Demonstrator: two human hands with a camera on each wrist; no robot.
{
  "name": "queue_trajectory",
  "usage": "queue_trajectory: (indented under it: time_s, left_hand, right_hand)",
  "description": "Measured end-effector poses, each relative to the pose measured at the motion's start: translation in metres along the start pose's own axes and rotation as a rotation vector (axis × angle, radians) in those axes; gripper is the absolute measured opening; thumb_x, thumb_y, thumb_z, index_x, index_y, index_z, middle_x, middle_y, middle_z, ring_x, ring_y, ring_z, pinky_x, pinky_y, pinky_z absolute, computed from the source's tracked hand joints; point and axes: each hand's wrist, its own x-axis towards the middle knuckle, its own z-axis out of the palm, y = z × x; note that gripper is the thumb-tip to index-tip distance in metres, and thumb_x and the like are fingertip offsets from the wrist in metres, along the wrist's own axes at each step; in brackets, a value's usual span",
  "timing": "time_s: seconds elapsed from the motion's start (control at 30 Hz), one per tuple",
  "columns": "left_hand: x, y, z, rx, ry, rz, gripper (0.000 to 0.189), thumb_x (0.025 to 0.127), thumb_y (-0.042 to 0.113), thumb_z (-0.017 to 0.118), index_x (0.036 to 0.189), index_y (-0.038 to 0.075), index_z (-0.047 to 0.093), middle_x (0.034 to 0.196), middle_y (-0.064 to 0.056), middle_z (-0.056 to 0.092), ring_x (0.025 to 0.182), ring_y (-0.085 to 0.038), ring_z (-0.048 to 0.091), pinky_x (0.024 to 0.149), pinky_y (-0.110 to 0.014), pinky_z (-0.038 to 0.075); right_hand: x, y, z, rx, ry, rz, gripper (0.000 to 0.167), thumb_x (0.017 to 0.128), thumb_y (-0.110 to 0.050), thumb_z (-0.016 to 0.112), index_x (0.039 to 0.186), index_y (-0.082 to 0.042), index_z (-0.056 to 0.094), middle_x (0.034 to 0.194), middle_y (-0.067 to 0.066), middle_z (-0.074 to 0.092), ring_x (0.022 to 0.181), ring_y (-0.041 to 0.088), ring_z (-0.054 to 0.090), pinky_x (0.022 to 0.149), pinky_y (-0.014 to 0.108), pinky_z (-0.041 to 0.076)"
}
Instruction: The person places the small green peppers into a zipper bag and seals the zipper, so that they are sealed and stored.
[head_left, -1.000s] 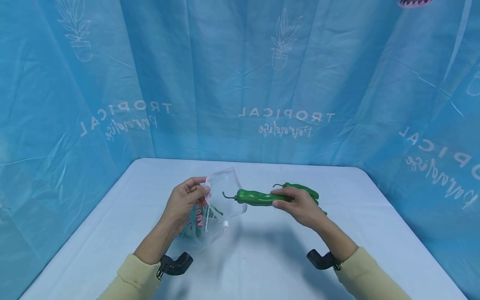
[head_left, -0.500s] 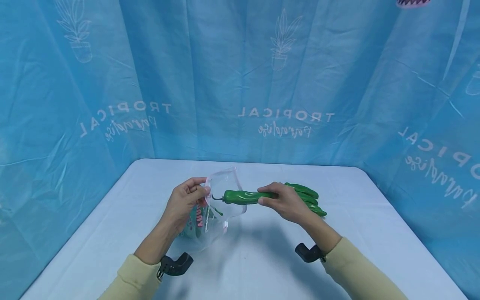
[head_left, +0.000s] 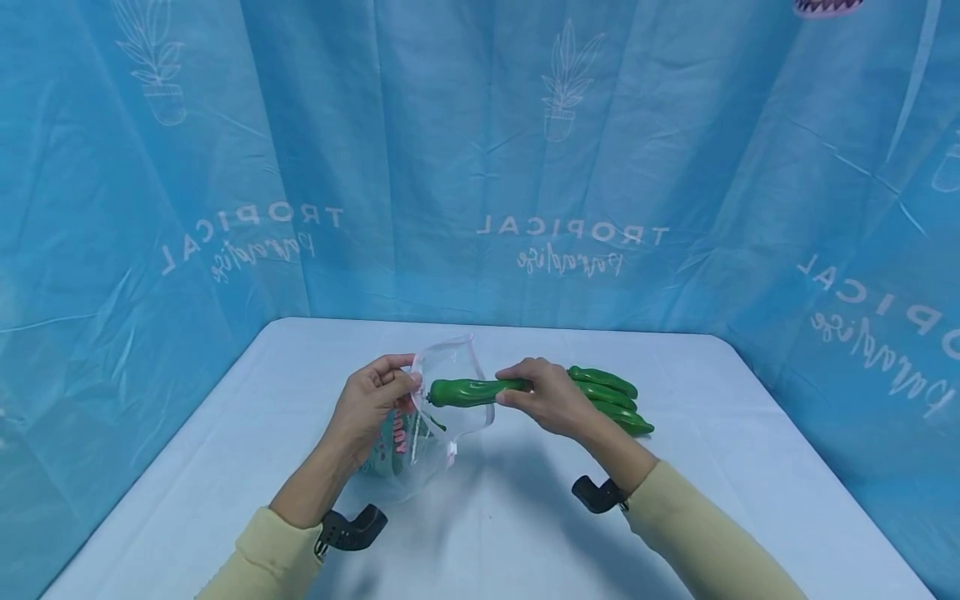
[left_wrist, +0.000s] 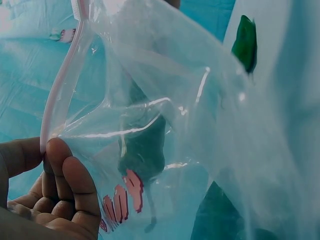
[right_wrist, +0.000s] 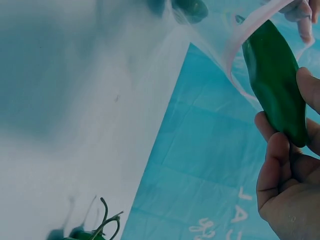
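Note:
My left hand (head_left: 375, 404) pinches the pink zip edge of a clear plastic bag (left_wrist: 200, 125), whose mouth gapes toward the right. Pink lettering shows on the bag, and green pepper (left_wrist: 215, 215) is visible through its plastic lower down. Between thumb and fingers, my right hand (head_left: 551, 396) holds a long green pepper (head_left: 468, 392) by its tip end. That pepper lies roughly level, its stem end inside the bag's mouth. From the right wrist, the pepper (right_wrist: 275, 75) overlaps the pink rim, with left-hand fingers (right_wrist: 304, 25) beyond it.
Several more green peppers (head_left: 607, 383) lie side by side on the white tabletop (head_left: 495, 533), just right of my right hand; their stems (right_wrist: 105, 220) show in the right wrist view. A blue printed curtain (head_left: 465, 167) encloses the table at the back and sides.
My right hand has moved left with the pepper, taking its stem end into the bag's mouth. The peppers on the table are now less covered. My left hand and the bag stay put.

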Motion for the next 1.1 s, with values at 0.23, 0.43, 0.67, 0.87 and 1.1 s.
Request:
queue_trajectory:
  time_s: [0.23,0.43,0.67,0.87,1.1]
  left_hand:
    - [0.001,0.000,0.002,0.010,0.014,-0.012,0.034,0.089,0.017,0.063,0.122,0.009,0.056,0.080,0.008,0.063,0.066,-0.009,0.055,0.067,-0.023,0.049]
    - [0.001,0.000,0.003,0.012,0.016,-0.009,0.034,0.089,0.017,0.063,0.122,0.009,0.056,0.080,0.008,0.063,0.066,-0.009,0.055,0.067,-0.023,0.049]
    - [0.001,0.000,0.003,0.016,0.014,-0.007,0.034,0.090,0.018,0.063,0.122,0.009,0.056,0.077,0.009,0.062,0.065,-0.009,0.055,0.068,-0.024,0.049]
    - [0.001,0.000,0.003,0.018,0.008,-0.009,0.035,0.090,0.018,0.063,0.122,0.009,0.056,0.077,0.008,0.062,0.066,-0.010,0.055,0.071,-0.025,0.049]
    - [0.001,0.000,0.003,0.015,0.000,-0.012,0.034,0.090,0.018,0.062,0.123,0.010,0.056,0.077,0.008,0.062,0.066,-0.010,0.056,0.073,-0.026,0.049]
  right_hand:
    - [0.007,-0.008,0.007,-0.039,-0.014,-0.035,0.037,0.085,-0.026,0.070,0.117,-0.008,0.067,0.107,0.005,0.068,0.085,0.015,0.052,0.066,0.026,0.048]
    - [0.012,-0.015,0.013,-0.079,-0.023,-0.058,0.035,0.085,-0.027,0.069,0.116,-0.010,0.067,0.108,0.004,0.068,0.085,0.015,0.051,0.068,0.027,0.047]
    - [0.017,-0.020,0.019,-0.106,-0.057,-0.080,0.035,0.086,-0.028,0.068,0.116,-0.010,0.067,0.106,0.005,0.067,0.087,0.015,0.050,0.070,0.027,0.046]
    - [0.021,-0.023,0.024,-0.115,-0.068,-0.095,0.034,0.085,-0.027,0.069,0.115,-0.010,0.068,0.104,0.004,0.068,0.087,0.014,0.050,0.070,0.026,0.046]
    - [0.025,-0.028,0.030,-0.137,-0.092,-0.106,0.034,0.085,-0.027,0.069,0.115,-0.010,0.068,0.103,0.003,0.068,0.087,0.013,0.051,0.072,0.026,0.047]
